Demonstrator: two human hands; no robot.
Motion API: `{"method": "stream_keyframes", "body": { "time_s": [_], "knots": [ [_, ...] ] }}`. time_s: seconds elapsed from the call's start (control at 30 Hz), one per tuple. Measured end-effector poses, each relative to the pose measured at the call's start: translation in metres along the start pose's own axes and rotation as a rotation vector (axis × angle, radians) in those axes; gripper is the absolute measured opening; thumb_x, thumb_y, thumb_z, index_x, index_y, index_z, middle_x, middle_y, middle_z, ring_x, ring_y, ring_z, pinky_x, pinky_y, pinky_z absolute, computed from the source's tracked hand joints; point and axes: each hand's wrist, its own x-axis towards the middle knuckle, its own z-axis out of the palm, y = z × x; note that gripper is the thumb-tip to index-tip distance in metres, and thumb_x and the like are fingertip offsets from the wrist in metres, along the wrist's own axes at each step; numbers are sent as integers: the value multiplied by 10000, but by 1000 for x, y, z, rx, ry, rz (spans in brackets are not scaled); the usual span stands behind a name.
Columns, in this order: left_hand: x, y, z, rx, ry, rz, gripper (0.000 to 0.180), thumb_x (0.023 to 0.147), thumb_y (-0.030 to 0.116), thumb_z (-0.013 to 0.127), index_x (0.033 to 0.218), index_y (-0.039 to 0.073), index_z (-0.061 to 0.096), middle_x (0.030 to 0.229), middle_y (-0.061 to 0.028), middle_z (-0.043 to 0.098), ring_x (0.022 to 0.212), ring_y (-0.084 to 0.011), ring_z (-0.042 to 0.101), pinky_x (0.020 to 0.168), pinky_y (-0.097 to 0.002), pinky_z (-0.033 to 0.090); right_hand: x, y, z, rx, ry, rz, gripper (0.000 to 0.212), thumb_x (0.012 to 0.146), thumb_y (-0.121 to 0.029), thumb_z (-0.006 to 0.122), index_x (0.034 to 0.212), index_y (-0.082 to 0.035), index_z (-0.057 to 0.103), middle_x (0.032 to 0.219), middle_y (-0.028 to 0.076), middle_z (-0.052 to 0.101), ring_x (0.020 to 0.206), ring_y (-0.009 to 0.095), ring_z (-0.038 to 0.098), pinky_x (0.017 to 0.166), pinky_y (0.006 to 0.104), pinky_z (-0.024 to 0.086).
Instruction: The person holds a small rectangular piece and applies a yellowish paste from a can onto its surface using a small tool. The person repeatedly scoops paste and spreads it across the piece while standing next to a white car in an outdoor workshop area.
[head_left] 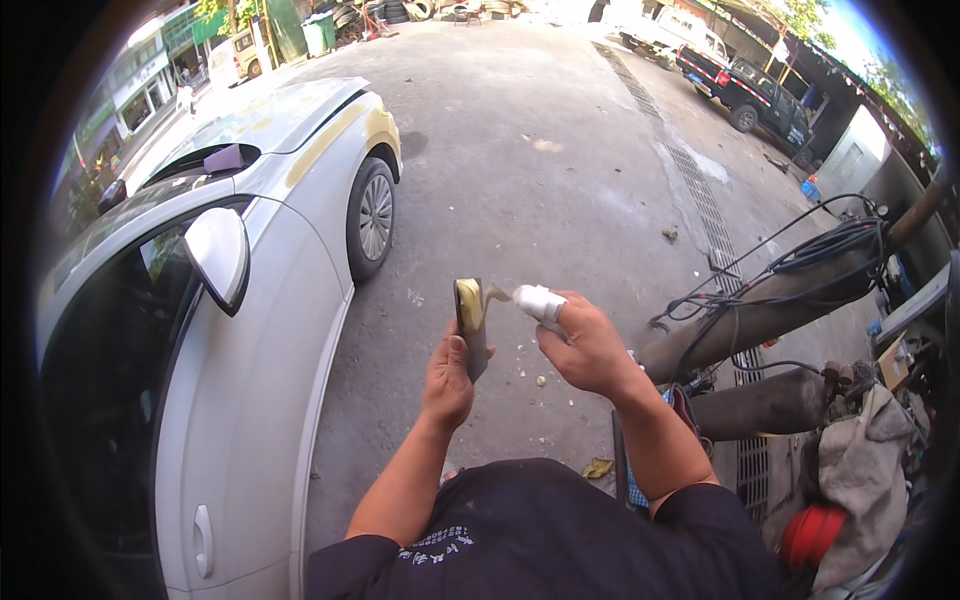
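Observation:
In front of my chest, my left hand (449,380) is closed around a dark, flat putty board (477,350), held upright. A lump of yellow putty (467,297) covers its upper end. Close by on the right, my right hand (592,345) grips a crumpled white tube (540,302), its end pointing at the putty. A thin greyish-tan curl (496,293) bridges the small gap between tube and board; whether it is paste or a solid piece I cannot tell.
A white car (255,390) with yellowish patches on its fender and hood stands along my left. To my right are rusty cylinders (760,405) with coiled black hoses (830,255), a grey cloth (870,470) and a red round object (812,535). A drain grate (705,205) crosses the concrete.

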Motion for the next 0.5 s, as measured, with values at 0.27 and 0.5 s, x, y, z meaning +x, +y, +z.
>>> {"method": "stream_keyframes", "body": {
  "time_s": [0.27,0.5],
  "knots": [
    [-5,28,-22,-618,-365,-404,587,1006,447,357,1447,61,322,1345,-192,483,1187,-369,514,834,-531,524,-6,-3,-22,-76,-122,-467,502,647,114,589,1107,-75,650,1209,116,625,1104,322,584,904,403,514],
    [-8,33,-12,-873,-701,-496,666,974,499,408,1466,67,286,1428,-225,383,1228,-508,442,779,-602,524,8,44,-23,60,-287,-311,497,637,134,594,1068,-98,676,1209,74,634,1092,309,591,910,378,516]
  ]
}}
